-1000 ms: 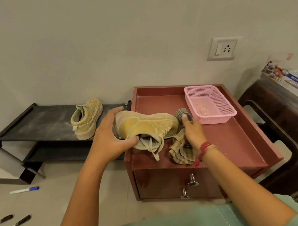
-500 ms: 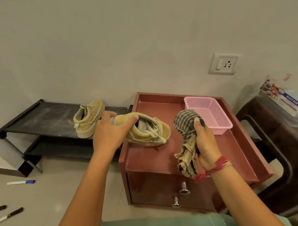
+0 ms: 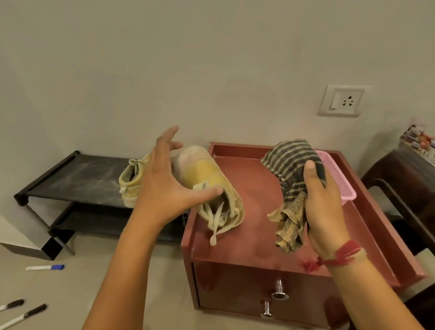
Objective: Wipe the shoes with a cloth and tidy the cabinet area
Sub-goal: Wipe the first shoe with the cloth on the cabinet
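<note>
Shoe [image 3: 207, 180], maybe on cabinet [image 3: 251, 240] | left hand [image 3: 160, 189] splayed, thumb touching | right hand [image 3: 324, 205] clutches cloth [image 3: 289, 167] | basket [image 3: 340, 180] half-hidden

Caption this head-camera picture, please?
Left hand touches a yellow shoe on the red cabinet; right hand grips a striped cloth.

Cabinet [image 3: 256, 188]: glossy, smooth reddish laminate; knobs [image 3: 279, 291] polished metal. Shoe [image 3: 207, 180]: matt yellow fabric. Cloth [image 3: 290, 187]: coarse striped weave. Basket [image 3: 340, 177]: perforated pink plastic. Rack [image 3: 88, 176]: dusty matt black.

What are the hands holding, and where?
Right hand grips the striped cloth around its middle. Left hand holds nothing; its thumb touches the shoe at the collar.
</note>
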